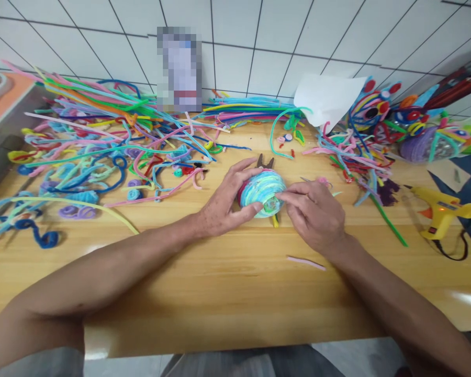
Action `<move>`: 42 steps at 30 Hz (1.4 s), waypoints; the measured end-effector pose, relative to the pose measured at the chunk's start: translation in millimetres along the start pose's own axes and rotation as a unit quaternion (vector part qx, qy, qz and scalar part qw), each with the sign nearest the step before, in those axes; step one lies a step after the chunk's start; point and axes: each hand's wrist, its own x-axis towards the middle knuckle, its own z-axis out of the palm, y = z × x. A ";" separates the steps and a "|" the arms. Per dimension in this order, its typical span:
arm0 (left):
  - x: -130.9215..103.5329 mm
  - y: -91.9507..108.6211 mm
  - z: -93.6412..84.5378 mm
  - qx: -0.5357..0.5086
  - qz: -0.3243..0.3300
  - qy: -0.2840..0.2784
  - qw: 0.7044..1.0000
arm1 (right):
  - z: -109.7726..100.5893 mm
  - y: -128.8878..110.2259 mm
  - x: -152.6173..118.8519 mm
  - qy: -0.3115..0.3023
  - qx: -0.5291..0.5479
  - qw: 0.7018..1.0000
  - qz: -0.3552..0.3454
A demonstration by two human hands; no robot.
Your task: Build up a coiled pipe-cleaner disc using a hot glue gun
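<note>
A round ball wrapped in pipe cleaners (264, 187), mostly light blue and pale green with dark pink on its left side, rests at the middle of the table. My left hand (235, 198) is curved around its left side, thumb in front and fingers behind. On the ball's right side, my right hand (316, 212) pinches with thumb and forefinger beside a bare, shiny greenish patch. What the pinch holds is too small to make out. Pliers (265, 161) lie just behind the ball with jaws pointing away. Part of their yellow handle shows below the ball.
Tangled pipe cleaners (82, 152) cover the left side, with straight bundles along the tiled wall. More pipe cleaners (361, 162) and decorated figures (416, 125) stand at the right. A yellow glue gun (441, 209) lies far right. A short pink piece (306, 262) is near me.
</note>
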 end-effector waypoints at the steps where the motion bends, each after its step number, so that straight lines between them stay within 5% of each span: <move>1: 0.5 1.6 -0.5 0.008 0.008 0.005 1.000 | 0.0 0.2 -0.4 -0.003 0.001 1.000 0.001; 9: 1.0 6.5 2.7 0.039 0.085 0.003 0.996 | 0.4 -0.1 -1.1 -0.007 0.004 1.000 0.014; 42: -2.8 3.4 5.8 0.107 0.114 -0.007 0.988 | -0.3 -6.8 3.4 0.019 -0.010 1.000 -0.001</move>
